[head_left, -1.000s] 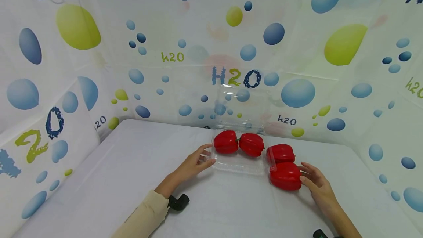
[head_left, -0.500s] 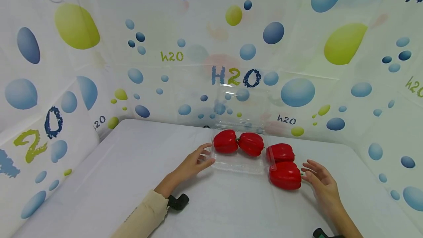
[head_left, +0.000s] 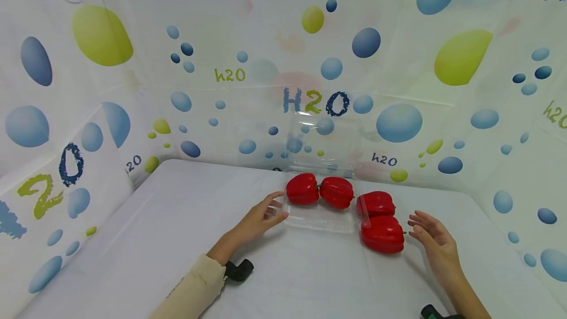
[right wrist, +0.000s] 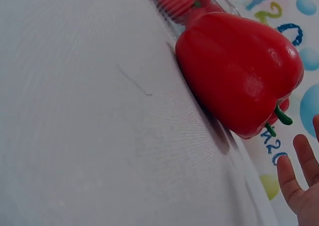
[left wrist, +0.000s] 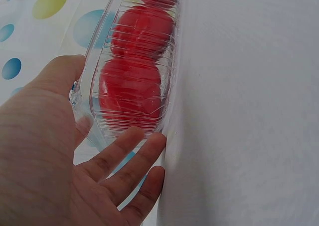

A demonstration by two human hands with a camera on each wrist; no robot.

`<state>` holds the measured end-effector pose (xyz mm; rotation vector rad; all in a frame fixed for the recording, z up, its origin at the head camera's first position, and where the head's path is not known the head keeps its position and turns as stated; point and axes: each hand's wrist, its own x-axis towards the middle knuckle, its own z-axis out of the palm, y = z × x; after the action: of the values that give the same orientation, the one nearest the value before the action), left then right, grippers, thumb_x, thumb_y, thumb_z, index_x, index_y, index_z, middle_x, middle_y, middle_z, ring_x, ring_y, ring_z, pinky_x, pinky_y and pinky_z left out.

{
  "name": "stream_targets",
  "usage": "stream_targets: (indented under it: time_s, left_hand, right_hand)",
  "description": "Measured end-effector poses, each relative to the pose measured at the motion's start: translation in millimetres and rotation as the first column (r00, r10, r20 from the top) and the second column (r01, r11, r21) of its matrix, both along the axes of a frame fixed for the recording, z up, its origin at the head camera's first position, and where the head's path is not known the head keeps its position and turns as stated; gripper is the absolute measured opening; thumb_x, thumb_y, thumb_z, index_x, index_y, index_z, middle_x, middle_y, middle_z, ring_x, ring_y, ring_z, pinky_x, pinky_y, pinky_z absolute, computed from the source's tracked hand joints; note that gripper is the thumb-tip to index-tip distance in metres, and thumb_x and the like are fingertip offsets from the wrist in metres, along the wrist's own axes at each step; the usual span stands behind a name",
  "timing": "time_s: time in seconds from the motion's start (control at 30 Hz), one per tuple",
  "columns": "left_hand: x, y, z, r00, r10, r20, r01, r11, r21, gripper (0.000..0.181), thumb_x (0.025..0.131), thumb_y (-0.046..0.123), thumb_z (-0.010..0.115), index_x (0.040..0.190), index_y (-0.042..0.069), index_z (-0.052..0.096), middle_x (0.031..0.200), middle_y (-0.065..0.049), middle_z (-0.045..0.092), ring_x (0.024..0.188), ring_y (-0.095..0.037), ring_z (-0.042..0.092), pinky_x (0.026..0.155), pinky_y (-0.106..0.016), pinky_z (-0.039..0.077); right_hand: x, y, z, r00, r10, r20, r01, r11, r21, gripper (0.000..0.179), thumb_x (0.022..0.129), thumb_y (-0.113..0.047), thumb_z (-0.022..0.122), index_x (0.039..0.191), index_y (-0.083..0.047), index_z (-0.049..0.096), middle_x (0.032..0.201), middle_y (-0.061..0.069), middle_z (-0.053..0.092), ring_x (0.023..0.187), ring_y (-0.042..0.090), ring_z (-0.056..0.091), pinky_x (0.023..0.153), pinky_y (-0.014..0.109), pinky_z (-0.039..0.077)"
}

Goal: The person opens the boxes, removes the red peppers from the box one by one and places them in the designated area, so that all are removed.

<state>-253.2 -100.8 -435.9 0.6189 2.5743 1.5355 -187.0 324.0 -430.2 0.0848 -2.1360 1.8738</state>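
A clear plastic clamshell box (head_left: 325, 220) stands at the table's far side with its lid (head_left: 325, 137) raised. Two red bell peppers lie in its back half, a left one (head_left: 302, 189) and a right one (head_left: 336, 192). Just right of the box are two more, a rear pepper (head_left: 376, 203) and a front pepper (head_left: 383, 234) with a green stem (right wrist: 283, 115). My left hand (head_left: 257, 218) rests at the box's left end, fingers loosely extended. To the right of the front pepper, my right hand (head_left: 436, 245) holds nothing, its fingers apart from the stem.
A white cloth covers the table (head_left: 310, 279). Behind it hangs a patterned curtain (head_left: 266, 28) with blue and green drops. Dark wrist devices show below both hands, one by the left sleeve (head_left: 190, 289).
My right hand has drawn back to the right from the front pepper, and the pepper's stem now shows. The left hand stays at the box.
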Motion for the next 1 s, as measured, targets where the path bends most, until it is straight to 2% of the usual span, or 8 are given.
stream_targets:
  time_s: [0.3,0.53,0.67,0.9,1.0]
  left_hand:
    - [-0.2,-0.1,-0.1,1.0,0.005,0.001,-0.005,1.0,0.002,0.062,0.095,0.036,0.062,0.149,0.02,0.035,0.131,-0.011,0.056,0.115,-0.027,0.057,0.099,-0.044,0.048]
    - [-0.5,0.7,0.7,1.0,0.006,0.01,-0.006,1.0,0.001,0.062,0.095,0.035,0.063,0.149,0.019,0.035,0.131,-0.011,0.056,0.116,-0.027,0.057,0.099,-0.044,0.048]
    - [-0.2,0.1,1.2,1.0,0.002,0.003,-0.002,1.0,0.007,0.062,0.095,0.034,0.063,0.148,0.019,0.036,0.131,-0.011,0.056,0.116,-0.028,0.057,0.099,-0.046,0.048]
    - [-1.0,-0.7,-0.3,1.0,0.002,0.0,-0.002,1.0,0.008,0.061,0.095,0.034,0.063,0.148,0.02,0.036,0.13,-0.011,0.056,0.116,-0.028,0.057,0.099,-0.046,0.048]
    - [-1.3,-0.2,-0.7,1.0,0.004,0.0,-0.004,1.0,0.003,0.061,0.095,0.034,0.063,0.148,0.02,0.036,0.13,-0.01,0.056,0.116,-0.028,0.057,0.099,-0.046,0.048]
  right_hand:
    - [2.8,-3.3,7.7,0.998,0.032,-0.061,-0.035,0.998,-0.046,0.038,0.1,-0.011,0.054,0.137,-0.012,0.051,0.121,-0.01,0.062,0.107,0.0,0.06,0.086,0.015,0.051]
    - [5.0,-6.7,13.8,0.994,0.038,-0.107,-0.047,0.996,-0.077,0.038,0.1,-0.006,0.052,0.137,-0.002,0.049,0.122,-0.005,0.064,0.108,0.004,0.06,0.088,0.016,0.051]
    - [5.7,-8.9,15.9,0.991,0.03,-0.131,-0.043,0.994,-0.098,0.036,0.099,-0.004,0.052,0.135,-0.004,0.052,0.121,-0.005,0.065,0.108,0.006,0.061,0.088,0.017,0.051]
    - [7.3,-12.7,17.5,0.969,0.064,-0.239,-0.107,0.98,-0.17,0.035,0.099,0.004,0.047,0.133,0.003,0.051,0.117,-0.002,0.066,0.107,0.01,0.062,0.089,0.019,0.052]
    - [8.1,-14.7,18.9,0.973,0.042,-0.228,-0.084,0.98,-0.179,0.035,0.098,0.003,0.048,0.133,0.003,0.051,0.118,-0.001,0.066,0.107,0.011,0.062,0.088,0.02,0.052]
